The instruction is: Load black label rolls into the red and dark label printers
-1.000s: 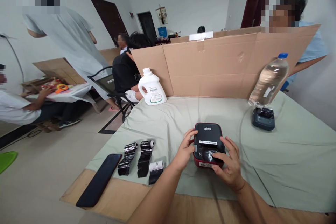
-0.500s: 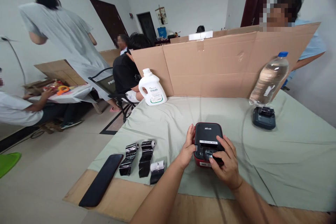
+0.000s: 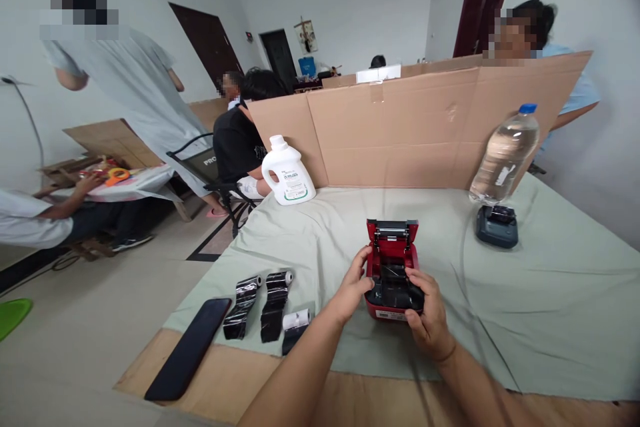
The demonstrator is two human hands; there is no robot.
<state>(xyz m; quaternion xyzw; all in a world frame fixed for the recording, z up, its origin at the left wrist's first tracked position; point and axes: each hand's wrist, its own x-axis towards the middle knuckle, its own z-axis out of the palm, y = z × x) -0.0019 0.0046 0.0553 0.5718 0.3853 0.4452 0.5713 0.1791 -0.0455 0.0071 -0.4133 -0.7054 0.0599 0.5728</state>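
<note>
A small red and black label printer (image 3: 393,315) rests on the pale green cloth with its lid (image 3: 393,231) standing up. Inside, a black glossy strip lies over the front part. My left hand (image 3: 354,288) grips the printer's left side, thumb on the upper front edge and fingers along the wall. On the opposite side my right hand (image 3: 429,312) clasps the front right corner, fingers over the top edge. To the left lie two black glossy film rolls (image 3: 243,308), partly unrolled, and a smaller roll with a white core section (image 3: 297,319).
A long dark flat pad (image 3: 189,350) lies at the table's left front edge. Behind stand a white jug (image 3: 290,177) and a cardboard screen (image 3: 395,140). A water bottle (image 3: 505,157) stands behind a dark device (image 3: 497,227) at right. Several people are around the room.
The printer's lid has swung up, showing its inside. My right hand has shifted from the top front of the printer to its right side. My left hand stays at the left side.
</note>
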